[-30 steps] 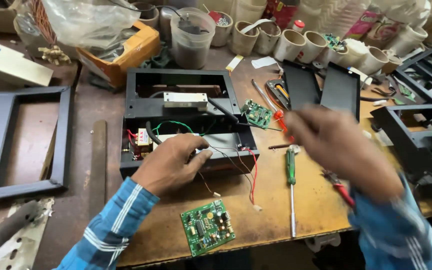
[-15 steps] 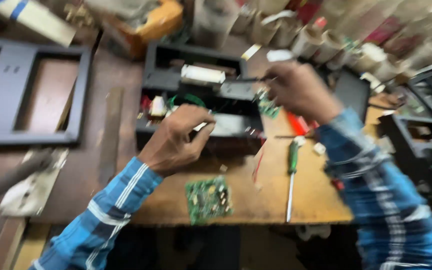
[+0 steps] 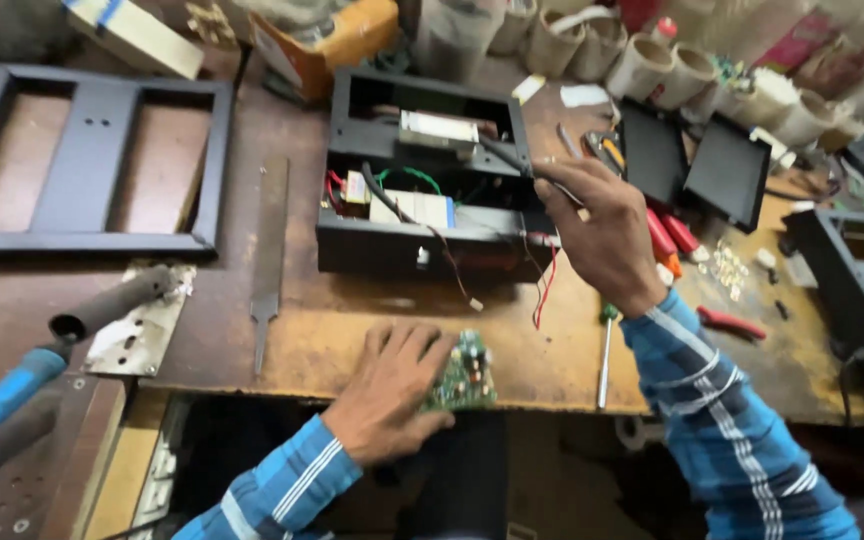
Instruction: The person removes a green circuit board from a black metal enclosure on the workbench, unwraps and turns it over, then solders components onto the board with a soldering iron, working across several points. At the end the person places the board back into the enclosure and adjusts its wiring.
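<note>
Down from the black chassis point(image 3: 422, 180), the left hand point(image 3: 392, 395) now lies flat, fingers spread, on the green circuit board point(image 3: 464, 372) at the bench edge. Above and to its right, the right hand point(image 3: 602, 235) pinches a thin dark tool point(image 3: 507, 160) over the chassis corner, a green-handled screwdriver point(image 3: 604, 350) lying just below its wrist.

Green circuit board point(image 3: 464, 372) lies flat at the workbench's front edge.

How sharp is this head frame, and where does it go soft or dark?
Head view: centre fairly sharp, the green circuit board under the left hand and the black case readable; the cups along the top edge are smeared; the right hand is slightly soft; below the bench edge falls into shadow.
</note>
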